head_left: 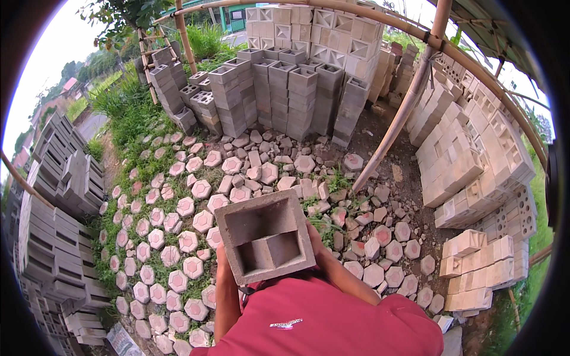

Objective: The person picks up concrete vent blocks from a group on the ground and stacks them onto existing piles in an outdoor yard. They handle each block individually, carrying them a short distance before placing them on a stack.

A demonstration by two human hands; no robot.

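Observation:
A grey hollow concrete ventilation block (270, 249) is held up close in front of my red shirt, its open face with inner dividing walls turned upward. At its left side, my left hand (222, 258) presses against the outer wall. My right hand (314, 238) grips the opposite side. The fingers of both hands are mostly hidden by the block. Beneath it, hexagonal paving stones (185, 206) with reddish centres lie spread over grass and soil.
Tall stacks of grey hollow blocks (300, 101) stand ahead, with pale patterned blocks (341, 35) behind. More pale blocks (451, 160) line the right, grey blocks (56, 237) the left. A slanting bamboo pole (399, 121) stands at front right, by broken rubble (377, 207).

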